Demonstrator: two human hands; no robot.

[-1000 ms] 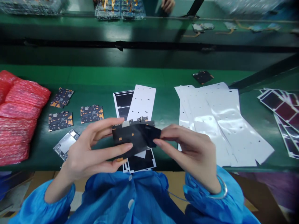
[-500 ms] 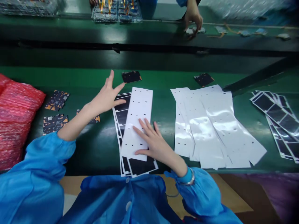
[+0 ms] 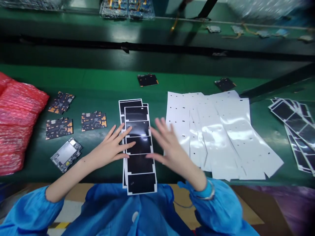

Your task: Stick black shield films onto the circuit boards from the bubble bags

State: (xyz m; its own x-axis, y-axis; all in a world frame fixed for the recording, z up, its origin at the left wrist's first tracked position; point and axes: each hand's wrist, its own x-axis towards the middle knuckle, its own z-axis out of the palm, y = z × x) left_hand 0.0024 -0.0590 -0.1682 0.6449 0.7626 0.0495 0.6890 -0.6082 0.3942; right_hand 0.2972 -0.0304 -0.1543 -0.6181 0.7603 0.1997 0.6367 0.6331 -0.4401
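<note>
A long strip of glossy black rectangular panels on white backing (image 3: 139,164) lies between the bare hands, its long axis running near to far, with a similar strip showing beneath it. Neither hand is clearly nearer. The left hand (image 3: 109,147) lies flat, its spread fingertips (image 3: 130,143) crossing the strip's left edge. The right hand (image 3: 173,147), slightly blurred, has its fingers fanned wide, and its thumb (image 3: 147,156) overlaps the right edge. Nothing is pinched. A thin metal bangle (image 3: 209,194) circles the right wrist above a pale-blue gathered cuff (image 3: 209,203).

To the left, on the smooth green bench mat (image 3: 103,177), lie black-and-orange circuit boards (image 3: 93,121) and a silver-shielded board (image 3: 66,154), beside stacked red bubble-wrap bags (image 3: 17,111). To the right spread glossy white perforated backing sheets (image 3: 216,137) and black-paneled strips (image 3: 292,121). Farther off, a clear tray of boards (image 3: 126,9) sits on a second green bench.
</note>
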